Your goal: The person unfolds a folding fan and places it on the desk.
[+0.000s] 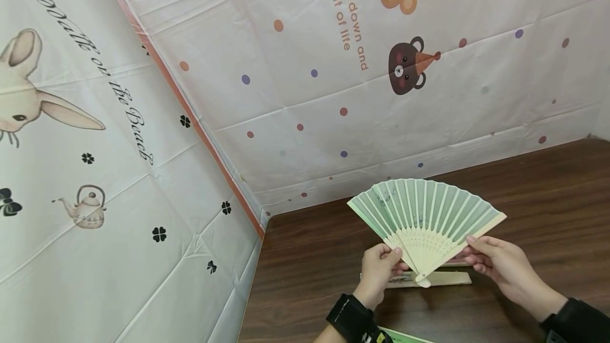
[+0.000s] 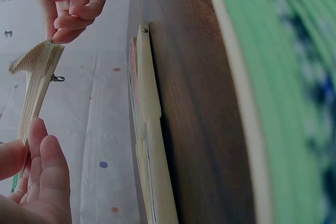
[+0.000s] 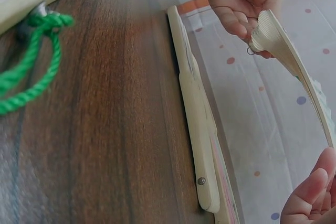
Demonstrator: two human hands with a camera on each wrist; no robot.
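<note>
A pale green folding fan (image 1: 429, 208) with cream ribs is spread wide, its pivot end pointing down toward the table's front. My left hand (image 1: 379, 269) pinches the left outer rib between thumb and fingers. On the opposite side my right hand (image 1: 498, 264) holds the right outer rib, thumb on top. The left wrist view shows the fan's ribs (image 2: 35, 98) edge-on, with a small metal loop (image 2: 58, 78) at the pivot. Just below the spread fan lies a folded fan (image 1: 452, 278), partly hidden by it, with a pinkish one (image 3: 224, 182) behind.
A bright green folded fan (image 1: 402, 336) lies near the front edge, large and blurred in the left wrist view. A green cord (image 3: 31, 72) hangs from a cream fan end in the right wrist view. Printed cloth walls (image 1: 295, 173) border the brown wooden table (image 1: 305, 279).
</note>
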